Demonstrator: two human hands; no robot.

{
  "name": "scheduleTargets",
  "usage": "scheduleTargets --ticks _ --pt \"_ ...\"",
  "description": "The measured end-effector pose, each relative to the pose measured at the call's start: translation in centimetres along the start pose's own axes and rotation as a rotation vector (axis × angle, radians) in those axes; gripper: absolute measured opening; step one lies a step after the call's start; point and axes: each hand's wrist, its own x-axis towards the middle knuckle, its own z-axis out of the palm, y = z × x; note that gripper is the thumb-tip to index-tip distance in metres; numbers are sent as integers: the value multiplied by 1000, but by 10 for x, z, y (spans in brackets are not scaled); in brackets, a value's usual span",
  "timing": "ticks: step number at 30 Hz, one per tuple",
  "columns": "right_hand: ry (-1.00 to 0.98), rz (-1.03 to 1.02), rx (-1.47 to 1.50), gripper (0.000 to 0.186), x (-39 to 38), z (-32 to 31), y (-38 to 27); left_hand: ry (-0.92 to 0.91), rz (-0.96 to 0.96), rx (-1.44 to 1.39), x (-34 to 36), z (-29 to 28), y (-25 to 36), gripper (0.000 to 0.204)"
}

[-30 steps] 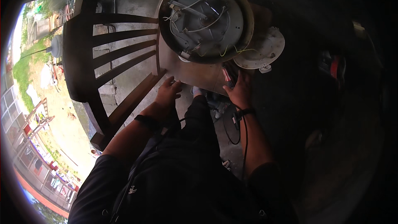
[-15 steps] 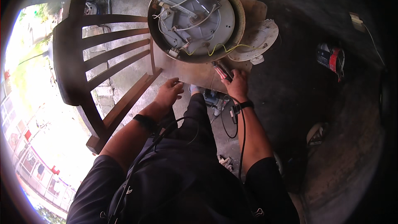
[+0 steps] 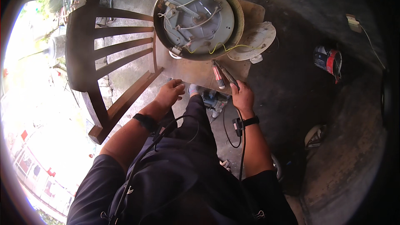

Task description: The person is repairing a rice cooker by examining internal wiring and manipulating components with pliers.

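A round metal appliance housing [image 3: 238, 25] rests on the wooden chair seat [image 3: 196, 70], showing a grey inner plate, a bracket and white wires. A yellow-green wire [image 3: 216, 48] runs from it over a dirty off-white cover [image 3: 263, 37]. By the seat's front edge lies a red-and-white-handled screwdriver [image 3: 217, 75], apart from my fingers. My right hand [image 3: 243, 96] is closed on the near end of a dark slim tool [image 3: 227, 74], whose kind I cannot make out. Left of it, my left hand [image 3: 170, 93] hovers empty before the seat, fingers loosely bent and apart.
The chair's slatted back [image 3: 81, 50] rises at the left. Below the seat's front edge a blue-grey power tool [image 3: 214, 102] lies on the floor. A red-and-dark bucket [image 3: 329, 61] stands to the right. Black cables [image 3: 243, 150] hang along my right arm and chest.
The screwdriver, earlier beside my right fingers, now lies apart from them. My right hand has drawn slightly back and right, to the dark tool's end. The left hand has barely moved.
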Motion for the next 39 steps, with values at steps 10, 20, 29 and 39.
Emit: scheduleTargets --ticks 10,20,29,39 --pt "-127 608 846 31 -24 -47 -16 -60 34 19 -13 21 21 51" --pt "-533 582 1371 28 -63 -102 -33 -403 -57 163 -44 41 47 58" --pt "-459 -289 739 32 -53 -89 -78 -516 -15 -25 -90 66 64 66" --pt "-336 -321 502 35 -23 -115 -106 -314 114 -153 -96 29 46 48"
